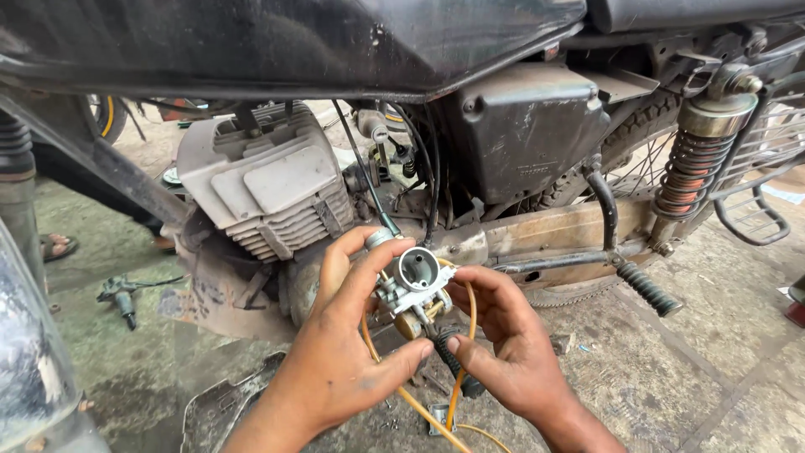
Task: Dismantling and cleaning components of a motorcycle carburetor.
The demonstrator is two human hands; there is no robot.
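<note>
Both hands hold a small metal carburettor [417,285] in front of a motorcycle engine [264,201]. My left hand [344,344] wraps it from the left, fingers over its top and thumb below. My right hand [511,344] grips it from the right, with the thumb near a black rubber-covered part [453,361] under it. A black cable [369,180] runs from the bike down to a metal cap at the carburettor's top. Orange hoses [457,386] hang from it toward the ground.
The motorcycle fills the view: dark fuel tank [293,42], side cover [524,126], kick lever [646,289], rear shock spring [692,168]. A tool [122,294] lies on the concrete at left. A metal tray [222,407] sits below my left arm. Another person's sandalled foot [59,245] is far left.
</note>
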